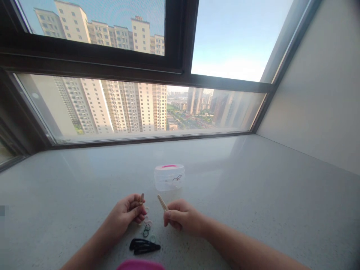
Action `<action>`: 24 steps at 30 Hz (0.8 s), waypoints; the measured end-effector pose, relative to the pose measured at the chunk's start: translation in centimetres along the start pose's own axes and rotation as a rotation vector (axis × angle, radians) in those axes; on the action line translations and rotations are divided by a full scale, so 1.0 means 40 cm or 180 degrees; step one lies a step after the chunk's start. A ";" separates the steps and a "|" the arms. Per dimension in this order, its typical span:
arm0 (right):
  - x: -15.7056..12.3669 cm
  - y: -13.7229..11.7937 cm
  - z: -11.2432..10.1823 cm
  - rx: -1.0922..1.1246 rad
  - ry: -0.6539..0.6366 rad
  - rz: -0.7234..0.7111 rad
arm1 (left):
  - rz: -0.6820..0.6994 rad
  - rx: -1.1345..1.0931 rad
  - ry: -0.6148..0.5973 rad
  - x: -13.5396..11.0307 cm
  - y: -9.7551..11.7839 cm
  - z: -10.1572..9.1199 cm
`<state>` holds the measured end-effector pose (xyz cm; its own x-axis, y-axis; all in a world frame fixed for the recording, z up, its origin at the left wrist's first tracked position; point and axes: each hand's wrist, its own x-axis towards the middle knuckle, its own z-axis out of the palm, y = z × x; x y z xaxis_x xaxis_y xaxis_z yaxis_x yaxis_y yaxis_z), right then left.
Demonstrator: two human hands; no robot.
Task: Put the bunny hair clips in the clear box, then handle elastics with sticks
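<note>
Pinched in my left hand (131, 210) is a small brownish hair clip (142, 198), its tip standing up past the fingers. My right hand (181, 217) grips a beige hair clip (162, 202) by its lower end, the long part slanting up to the left. Between and below the hands lie several small hair ties, among them a pale pink hair tie (149, 223) and a dark green hair tie (146, 233). Nearer to me rest black snap hair clips (144, 246), partly overlapping. My left fingers hide some of the hair ties.
A clear plastic box (169, 179) with a pink handle stands beyond my hands on the speckled white sill (239, 180). Something bright pink (140, 264) shows at the bottom edge. A framed window (135, 107) closes the far side, with a white wall (315, 101) at the right.
</note>
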<state>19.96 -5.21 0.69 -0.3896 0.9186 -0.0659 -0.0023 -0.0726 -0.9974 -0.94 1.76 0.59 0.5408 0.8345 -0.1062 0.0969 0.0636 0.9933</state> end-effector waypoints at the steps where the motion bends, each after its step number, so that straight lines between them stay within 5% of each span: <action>1: 0.000 -0.001 0.000 -0.0004 0.0000 -0.0017 | -0.0003 -0.0017 -0.0035 0.000 0.000 0.001; 16: 0.004 0.012 0.000 -0.0035 0.0101 0.0022 | 0.0166 0.0288 -0.0160 -0.017 0.007 0.012; 24: 0.007 0.022 -0.001 -0.0019 0.0096 0.0002 | 0.0069 -0.0170 -0.0245 -0.012 -0.008 0.011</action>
<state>19.90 -4.98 -0.20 -0.3615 0.9299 -0.0673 0.0034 -0.0709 -0.9975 -0.87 1.10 0.31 0.6049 0.7916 -0.0858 0.0409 0.0767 0.9962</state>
